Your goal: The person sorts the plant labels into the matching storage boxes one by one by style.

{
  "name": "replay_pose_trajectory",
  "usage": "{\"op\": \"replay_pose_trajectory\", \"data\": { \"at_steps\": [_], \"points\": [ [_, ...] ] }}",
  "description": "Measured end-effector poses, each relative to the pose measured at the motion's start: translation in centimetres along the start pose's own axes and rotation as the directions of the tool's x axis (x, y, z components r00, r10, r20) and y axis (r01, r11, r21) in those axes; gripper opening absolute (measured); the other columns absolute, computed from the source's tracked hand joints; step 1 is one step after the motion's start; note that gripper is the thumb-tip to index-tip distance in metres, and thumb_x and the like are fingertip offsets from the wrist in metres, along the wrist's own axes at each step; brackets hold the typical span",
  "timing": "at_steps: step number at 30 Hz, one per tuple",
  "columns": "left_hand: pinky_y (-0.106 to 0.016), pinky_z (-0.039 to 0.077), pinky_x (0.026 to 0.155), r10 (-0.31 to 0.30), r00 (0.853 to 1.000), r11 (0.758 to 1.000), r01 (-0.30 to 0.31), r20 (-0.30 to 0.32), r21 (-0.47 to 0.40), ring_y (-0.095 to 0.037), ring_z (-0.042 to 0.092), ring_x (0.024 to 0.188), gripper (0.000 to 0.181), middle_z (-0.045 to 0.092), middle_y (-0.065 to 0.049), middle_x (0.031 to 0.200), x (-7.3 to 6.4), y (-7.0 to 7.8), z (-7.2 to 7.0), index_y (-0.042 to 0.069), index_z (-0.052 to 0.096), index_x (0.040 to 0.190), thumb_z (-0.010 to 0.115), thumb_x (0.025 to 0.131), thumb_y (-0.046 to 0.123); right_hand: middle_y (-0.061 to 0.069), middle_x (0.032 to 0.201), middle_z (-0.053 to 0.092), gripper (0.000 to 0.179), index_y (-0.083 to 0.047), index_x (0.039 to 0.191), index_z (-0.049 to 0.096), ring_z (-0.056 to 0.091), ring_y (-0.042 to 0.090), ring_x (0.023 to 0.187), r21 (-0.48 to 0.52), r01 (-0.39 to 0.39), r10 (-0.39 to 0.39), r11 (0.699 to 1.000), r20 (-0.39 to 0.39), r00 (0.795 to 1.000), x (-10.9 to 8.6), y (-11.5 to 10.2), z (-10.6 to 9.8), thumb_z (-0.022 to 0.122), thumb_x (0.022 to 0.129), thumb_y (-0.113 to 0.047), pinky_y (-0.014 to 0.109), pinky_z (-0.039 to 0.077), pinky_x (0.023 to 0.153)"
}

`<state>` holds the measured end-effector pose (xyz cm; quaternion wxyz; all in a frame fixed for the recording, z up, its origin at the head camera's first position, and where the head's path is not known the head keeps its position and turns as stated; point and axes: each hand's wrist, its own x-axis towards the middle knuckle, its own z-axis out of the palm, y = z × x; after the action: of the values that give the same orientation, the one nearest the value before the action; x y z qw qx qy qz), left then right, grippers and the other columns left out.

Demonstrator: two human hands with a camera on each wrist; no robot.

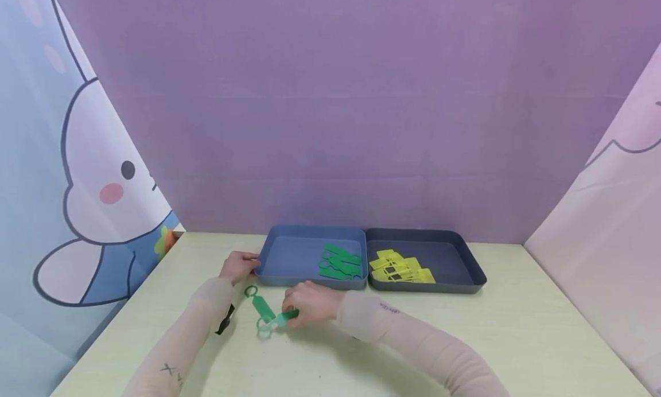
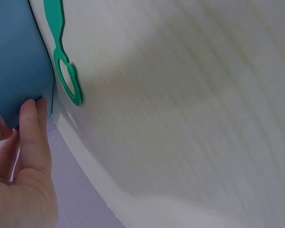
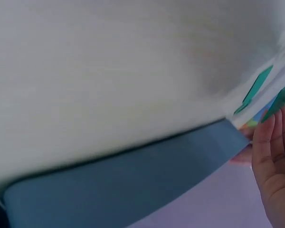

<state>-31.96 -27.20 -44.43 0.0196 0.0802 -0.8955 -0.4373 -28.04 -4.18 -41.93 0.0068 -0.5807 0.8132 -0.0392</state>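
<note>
At the left end of the blue tray [image 1: 291, 253], my left hand [image 1: 240, 266] grips its wall between thumb and fingers. In the left wrist view the fingertips lie against the tray's corner. My right hand [image 1: 312, 303] pinches a flat green tag [image 1: 291, 315] by its plate end, just in front of the tray; its ring end points left and looks blurred. Another green ring tag [image 1: 262, 306] lies on the table between the hands, overlapped by the held one in the head view. Several green tags [image 1: 341, 265] are piled in the right part of the blue tray.
A dark grey tray [image 1: 454, 265] adjoins the blue one on the right, with several yellow tags [image 1: 405, 269] heaped in its left part. Both trays stand near the back of the pale table [image 1: 516, 328], before a purple curtain [image 1: 351, 110]. A black strap end [image 1: 225, 321] hangs by the left wrist.
</note>
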Motion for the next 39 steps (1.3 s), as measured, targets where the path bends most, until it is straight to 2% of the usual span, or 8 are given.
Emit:
{"op": "replay_pose_trajectory", "data": {
  "at_steps": [9,15,17,19,22,25,34,39],
  "points": [
    [-0.025,0.049,0.06,-0.016,1.0,1.0,0.016,0.001,-0.024,-0.008,0.058,0.057,0.034,0.068,-0.021,0.095,0.0,-0.4,0.0,-0.005,0.058,0.118,0.055,0.089,0.012,-0.005,0.093,0.067,0.017,-0.014,0.096,0.072,0.06,0.002,0.078,0.081,-0.143,0.147,0.986,-0.039,0.988,-0.4,1.9,-1.5,0.068,0.081,-0.022,0.01,0.046,0.066],
    [-0.024,0.049,0.061,-0.011,1.0,1.0,0.011,-0.008,-0.024,-0.006,0.058,0.056,0.034,0.068,-0.022,0.096,0.0,-0.5,0.0,-0.005,0.059,0.117,0.055,0.088,0.011,0.0,0.101,0.068,0.019,-0.013,0.1,0.071,0.061,0.006,0.083,0.182,-0.258,0.276,0.949,-0.078,0.958,-0.7,3.4,-2.2,0.068,0.083,-0.022,0.02,0.05,0.073],
    [-0.024,0.05,0.06,-0.018,1.0,0.999,0.017,-0.01,-0.034,-0.007,0.058,0.058,0.033,0.067,-0.022,0.099,0.1,-0.5,0.1,-0.005,0.059,0.117,0.055,0.088,0.011,-0.005,0.079,0.064,0.009,-0.013,0.08,0.071,0.052,0.002,0.061,0.212,-0.286,0.312,0.934,-0.101,0.945,-0.6,4.0,-2.2,0.067,0.083,-0.021,0.016,0.043,0.059],
    [-0.024,0.05,0.06,-0.024,1.0,0.999,0.023,-0.012,-0.04,-0.007,0.058,0.059,0.033,0.066,-0.022,0.101,0.2,-0.6,0.1,-0.005,0.059,0.117,0.055,0.088,0.011,-0.008,0.059,0.048,0.023,-0.014,0.062,0.06,0.035,0.002,0.046,0.239,-0.312,0.346,0.92,-0.118,0.931,-0.4,4.6,-2.2,0.066,0.083,-0.021,0.016,0.03,0.048],
    [-0.024,0.051,0.06,-0.029,1.0,0.998,0.029,-0.007,-0.048,-0.008,0.059,0.061,0.034,0.065,-0.023,0.103,0.3,-0.5,0.2,-0.005,0.059,0.118,0.055,0.089,0.011,-0.007,0.052,0.018,0.041,-0.017,0.053,0.037,0.012,0.007,0.043,0.261,-0.355,0.398,0.898,-0.134,0.908,-0.2,5.4,-2.0,0.065,0.084,-0.02,0.02,0.014,0.045],
    [-0.023,0.051,0.06,-0.032,0.999,0.999,0.032,-0.007,-0.044,-0.007,0.058,0.061,0.034,0.065,-0.023,0.103,0.2,-0.4,0.2,-0.005,0.058,0.118,0.055,0.089,0.011,-0.007,0.048,0.016,0.043,-0.017,0.053,0.036,0.013,0.007,0.041,0.29,-0.401,0.452,0.869,-0.138,0.881,0.0,5.9,-2.0,0.065,0.084,-0.017,0.02,0.014,0.043],
    [-0.023,0.05,0.06,-0.039,0.999,0.998,0.038,-0.015,-0.041,-0.007,0.058,0.061,0.033,0.066,-0.022,0.101,0.2,-0.3,0.0,-0.004,0.059,0.118,0.055,0.089,0.011,-0.008,0.044,0.022,0.028,-0.005,0.058,0.06,0.018,0.007,0.037,0.357,-0.499,0.578,0.789,-0.158,0.8,0.9,6.3,-1.5,0.068,0.083,-0.017,0.021,0.019,0.042],
    [-0.022,0.049,0.06,-0.045,0.999,0.998,0.045,-0.008,-0.044,-0.007,0.058,0.06,0.034,0.068,-0.02,0.097,0.2,-0.4,-0.1,-0.003,0.059,0.118,0.055,0.088,0.012,-0.007,0.042,0.019,0.047,-0.013,0.045,0.04,0.017,0.007,0.036,0.337,-0.563,0.637,0.755,-0.172,0.751,1.4,6.1,-0.9,0.069,0.082,-0.02,0.02,0.018,0.039]
  ]
}}
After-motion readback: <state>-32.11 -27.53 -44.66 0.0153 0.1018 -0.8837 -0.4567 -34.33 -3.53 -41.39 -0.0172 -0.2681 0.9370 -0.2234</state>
